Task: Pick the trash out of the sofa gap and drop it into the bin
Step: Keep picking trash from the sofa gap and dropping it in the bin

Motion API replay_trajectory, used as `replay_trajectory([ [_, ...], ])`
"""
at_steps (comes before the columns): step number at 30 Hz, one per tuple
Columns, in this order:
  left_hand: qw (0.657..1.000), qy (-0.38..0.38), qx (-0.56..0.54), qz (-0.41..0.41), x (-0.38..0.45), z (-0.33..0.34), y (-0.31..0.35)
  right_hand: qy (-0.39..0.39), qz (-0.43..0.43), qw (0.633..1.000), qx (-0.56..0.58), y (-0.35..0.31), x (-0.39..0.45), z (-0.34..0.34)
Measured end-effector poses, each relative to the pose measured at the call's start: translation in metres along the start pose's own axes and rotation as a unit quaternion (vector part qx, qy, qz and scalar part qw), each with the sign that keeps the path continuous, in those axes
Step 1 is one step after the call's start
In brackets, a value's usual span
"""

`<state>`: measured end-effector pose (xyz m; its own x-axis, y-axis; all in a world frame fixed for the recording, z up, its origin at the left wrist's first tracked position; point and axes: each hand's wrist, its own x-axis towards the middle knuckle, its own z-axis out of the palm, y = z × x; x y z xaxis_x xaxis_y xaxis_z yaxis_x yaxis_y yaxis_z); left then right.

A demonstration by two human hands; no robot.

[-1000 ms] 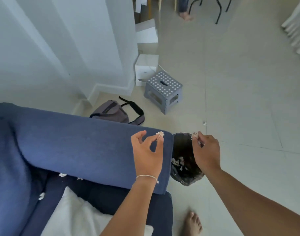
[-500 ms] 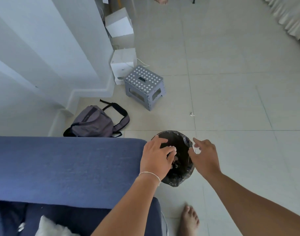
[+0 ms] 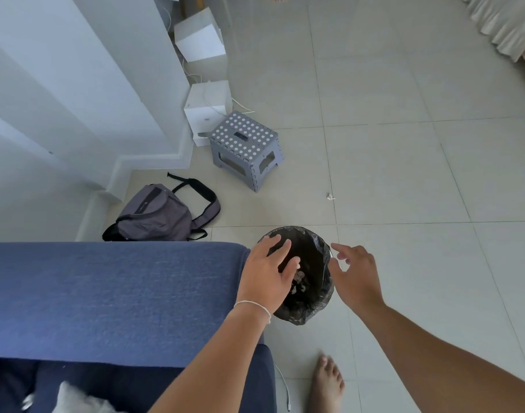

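a: black liner in the bin (image 3: 310,296), and both hands right over its mouth. why there?

b: so that whatever gets let go falls straight in, i'd judge. the bin stands on the floor (image 3: 404,174) touching or just beside the end of the blue sofa arm (image 3: 121,293), a short reach from the seat.

a: what's the grip doing on each side?

b: the left hand (image 3: 267,278) is spread wide, palm down, fingers fanned over the near left part of the opening, nothing pinched. the right hand (image 3: 355,277) hangs over the right rim with fingers loose and parted, nothing visible in it either.

a: so where's the trash?

b: pale scraps (image 3: 300,281) lie down inside the bin, just right of the left fingertips. whether any is in mid-fall i can't tell. one more white scrap (image 3: 330,197) sits on the floor farther off, beyond the bin.

a: and the gap itself?

b: hardly shown. only a dark strip of seat at the near left, with something white there, blurred and cut off by the edge. the left palm hides part of the bin's inside too.
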<state>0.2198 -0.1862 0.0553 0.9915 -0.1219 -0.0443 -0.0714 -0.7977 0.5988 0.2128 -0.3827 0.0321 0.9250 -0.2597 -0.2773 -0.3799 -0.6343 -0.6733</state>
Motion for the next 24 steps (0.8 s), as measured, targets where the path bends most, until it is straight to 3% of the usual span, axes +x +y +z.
replay_trajectory([
  [3,0.991,0.125,-0.039,0.026,-0.012,-0.018,-0.009,0.001,-0.014,1.0,0.004,-0.008,-0.004,0.006],
  [6,0.981,0.192,0.009,-0.029,-0.041,-0.042,-0.045,-0.003,-0.048,0.999,0.01,-0.031,-0.009,0.015],
  [10,0.961,0.206,0.127,-0.131,-0.083,-0.078,-0.099,-0.035,-0.093,0.995,0.014,-0.081,-0.024,0.04],
  [13,0.947,0.225,0.121,-0.195,-0.106,-0.106,-0.134,-0.076,-0.203,0.976,0.021,-0.128,-0.045,0.07],
  [17,0.952,0.207,0.127,-0.185,-0.148,-0.126,-0.166,-0.135,-0.345,0.928,-0.035,-0.182,-0.084,0.121],
  [20,0.937,0.22,0.066,-0.261,-0.184,-0.139,-0.192,-0.135,-0.405,0.901,-0.079,-0.206,-0.117,0.161],
  [24,0.865,0.279,-0.064,-0.413,-0.252,-0.153,-0.242,-0.094,-0.459,0.877,-0.108,-0.221,-0.157,0.214],
])
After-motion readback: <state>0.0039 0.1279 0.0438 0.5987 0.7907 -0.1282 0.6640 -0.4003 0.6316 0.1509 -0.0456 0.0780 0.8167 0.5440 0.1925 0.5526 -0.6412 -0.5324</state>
